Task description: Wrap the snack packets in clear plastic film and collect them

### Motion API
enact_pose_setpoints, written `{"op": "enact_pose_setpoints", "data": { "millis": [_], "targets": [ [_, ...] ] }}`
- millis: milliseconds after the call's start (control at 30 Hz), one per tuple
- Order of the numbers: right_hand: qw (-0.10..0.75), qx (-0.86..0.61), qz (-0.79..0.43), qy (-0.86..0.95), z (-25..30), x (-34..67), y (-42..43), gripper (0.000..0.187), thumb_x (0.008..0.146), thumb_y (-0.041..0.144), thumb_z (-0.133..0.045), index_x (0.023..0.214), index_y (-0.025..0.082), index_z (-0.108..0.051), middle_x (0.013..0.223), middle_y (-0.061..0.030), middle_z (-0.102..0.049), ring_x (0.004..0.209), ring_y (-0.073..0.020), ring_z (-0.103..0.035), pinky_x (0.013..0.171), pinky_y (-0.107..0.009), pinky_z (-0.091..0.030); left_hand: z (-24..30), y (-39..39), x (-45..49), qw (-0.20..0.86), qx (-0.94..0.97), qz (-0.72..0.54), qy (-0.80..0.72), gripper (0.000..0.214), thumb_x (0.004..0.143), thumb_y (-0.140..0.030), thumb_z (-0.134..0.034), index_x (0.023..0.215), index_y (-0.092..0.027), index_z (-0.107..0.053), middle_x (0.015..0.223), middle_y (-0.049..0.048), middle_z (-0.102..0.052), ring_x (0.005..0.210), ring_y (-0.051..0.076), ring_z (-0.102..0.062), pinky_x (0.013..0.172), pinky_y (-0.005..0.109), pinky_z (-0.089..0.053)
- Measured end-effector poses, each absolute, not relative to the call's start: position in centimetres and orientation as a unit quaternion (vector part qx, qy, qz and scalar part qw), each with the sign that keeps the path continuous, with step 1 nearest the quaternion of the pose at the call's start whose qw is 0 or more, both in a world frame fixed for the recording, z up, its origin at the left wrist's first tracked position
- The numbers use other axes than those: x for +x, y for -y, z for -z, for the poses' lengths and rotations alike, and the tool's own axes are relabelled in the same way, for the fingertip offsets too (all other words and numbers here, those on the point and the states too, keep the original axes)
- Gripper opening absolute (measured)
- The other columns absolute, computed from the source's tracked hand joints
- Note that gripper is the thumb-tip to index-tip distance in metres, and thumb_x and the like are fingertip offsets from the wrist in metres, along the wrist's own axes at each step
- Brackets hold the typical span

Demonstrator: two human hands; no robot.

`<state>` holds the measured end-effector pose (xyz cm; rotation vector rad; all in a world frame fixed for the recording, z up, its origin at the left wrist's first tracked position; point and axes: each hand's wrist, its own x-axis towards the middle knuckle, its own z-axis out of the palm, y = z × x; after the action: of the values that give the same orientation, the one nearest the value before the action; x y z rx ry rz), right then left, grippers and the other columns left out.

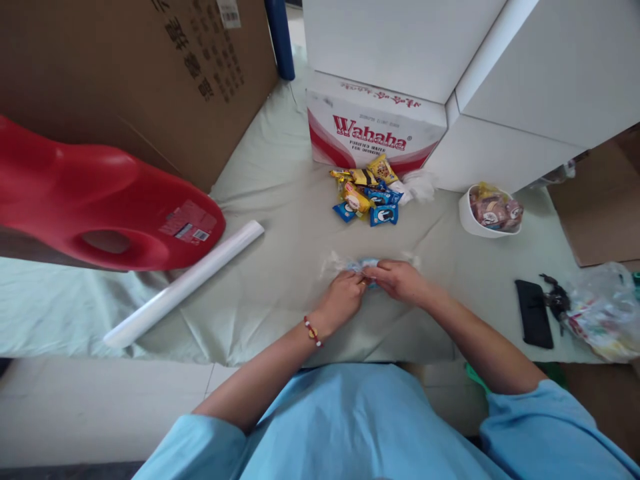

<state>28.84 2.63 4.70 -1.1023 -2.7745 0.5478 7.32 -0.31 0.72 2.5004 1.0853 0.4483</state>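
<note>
My left hand [344, 295] and my right hand [397, 280] meet at the middle of the pale green cloth [280, 267]. Both are pinched on a small clear plastic bag [367, 265] with something blue inside it. The bag's crinkled ends stick out on either side of my fingers. A beaded bracelet sits on my left wrist. Beyond my hands lies a pile of wrapped snacks [369, 190] in yellow and blue packets. A white bowl [467, 220] filled with more wrapped snacks stands to the right of the pile.
A Wahaha carton [373, 130] stands behind the snacks, with white boxes [500, 73] beside it. A red plastic stool [100, 200] lies at left before a large brown carton [125, 73]. A white roll [185, 283] lies diagonally. A black phone [533, 313], keys [555, 297] and a plastic bag [603, 310] are at right.
</note>
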Motion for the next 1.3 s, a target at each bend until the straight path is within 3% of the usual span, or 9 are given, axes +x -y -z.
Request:
{"op": "enact_pose_setpoints", "data": {
  "millis": [133,300,400,500,633,767,900,1067,1300],
  "targets": [
    [0.041,-0.384,-0.188,0.903,-2.7,28.4,-0.9,0.043,0.106,0.018,-0.042,0.139,0.027,-0.068,0.095,-0.0065,-0.064,0.087,-0.0212,-0.056,0.079,-0.030,-0.043,0.0,1.7,3.6,0.269,0.830,-0.287,-0.397,0.047,0.086,-0.003,-0.047,0.117,-0.022,-0.076,0.128,0.0082,-0.076,0.120,0.021,-0.070,0.108,0.040,-0.055],
    [0.007,-0.386,-0.178,0.905,-2.7,27.5,-0.3,0.051,0.104,0.012,-0.041,0.146,0.031,-0.063,0.103,-0.0080,-0.065,0.098,-0.0236,-0.056,0.094,-0.035,-0.045,-0.7,0.4,0.4,0.278,0.576,-0.415,-0.647,0.034,0.102,-0.029,-0.040,0.115,-0.021,-0.071,0.116,0.0090,-0.077,0.109,0.022,-0.072,0.100,0.041,-0.057],
    [0.022,-0.386,-0.178,0.905,-3.0,27.2,-0.1,0.050,0.105,0.013,-0.043,0.146,0.030,-0.064,0.103,-0.0092,-0.064,0.098,-0.0247,-0.056,0.094,-0.037,-0.046,-1.2,-1.3,1.2,0.241,0.570,-0.346,-0.705,0.038,0.101,-0.043,-0.047,0.120,-0.017,-0.067,0.140,0.0190,-0.064,0.137,0.032,-0.056,0.116,0.054,-0.045],
    [0.050,-0.380,-0.205,0.901,-3.4,27.4,0.1,0.044,0.104,0.024,-0.052,0.147,0.026,-0.063,0.107,-0.0113,-0.064,0.101,-0.0260,-0.057,0.099,-0.041,-0.047,-1.5,-1.5,2.2,0.232,0.667,-0.252,-0.662,0.030,0.085,-0.045,-0.069,0.096,-0.017,-0.069,0.146,0.0203,-0.057,0.149,0.041,-0.041,0.121,0.060,-0.036],
    [0.105,-0.364,-0.279,0.883,-3.8,28.2,0.2,0.058,0.104,0.042,-0.057,0.156,0.016,-0.050,0.121,-0.0162,-0.064,0.112,-0.0285,-0.058,0.106,-0.048,-0.046,-2.8,-0.4,2.5,0.315,0.641,-0.293,-0.635,0.016,0.082,-0.035,-0.065,0.079,-0.020,-0.059,0.098,0.0068,-0.068,0.094,0.023,-0.066,0.086,0.038,-0.055],
    [0.137,-0.368,-0.323,0.861,-3.8,28.4,0.4,0.047,0.102,0.033,-0.054,0.146,0.016,-0.053,0.122,-0.0153,-0.066,0.116,-0.0284,-0.059,0.109,-0.050,-0.046,-4.7,0.3,4.1,0.374,0.600,-0.328,-0.626,0.020,0.086,-0.036,-0.063,0.076,-0.022,-0.054,0.067,-0.0046,-0.053,0.064,0.014,-0.053,0.063,0.026,-0.045],
    [0.131,-0.372,-0.301,0.868,-3.4,28.4,0.8,0.040,0.093,0.024,-0.059,0.131,0.013,-0.060,0.125,-0.0190,-0.065,0.120,-0.0309,-0.058,0.110,-0.052,-0.046,-4.8,0.0,7.7,0.351,0.687,-0.314,-0.554,0.009,0.090,-0.025,-0.058,0.088,-0.020,-0.064,0.089,0.0037,-0.067,0.081,0.018,-0.064,0.078,0.031,-0.054],
    [0.204,-0.408,-0.323,0.829,-2.3,29.7,1.9,0.027,0.097,0.022,-0.051,0.120,0.020,-0.066,0.117,-0.0130,-0.070,0.114,-0.0261,-0.063,0.103,-0.045,-0.051,-2.9,0.1,10.2,0.247,0.836,-0.192,-0.451,0.026,0.091,-0.014,-0.052,0.110,-0.012,-0.071,0.123,0.0168,-0.069,0.118,0.028,-0.062,0.109,0.046,-0.051],
    [0.268,-0.743,-0.038,0.612,0.3,31.2,3.8,0.041,0.094,0.051,-0.062,0.117,0.017,-0.067,0.128,-0.0213,-0.060,0.121,-0.0363,-0.053,0.106,-0.059,-0.045,-1.9,1.9,10.1,0.145,0.883,-0.108,-0.433,0.042,0.095,-0.007,-0.048,0.134,-0.007,-0.063,0.146,0.0208,-0.059,0.122,0.028,-0.060,0.099,0.042,-0.055]
  ]
}}
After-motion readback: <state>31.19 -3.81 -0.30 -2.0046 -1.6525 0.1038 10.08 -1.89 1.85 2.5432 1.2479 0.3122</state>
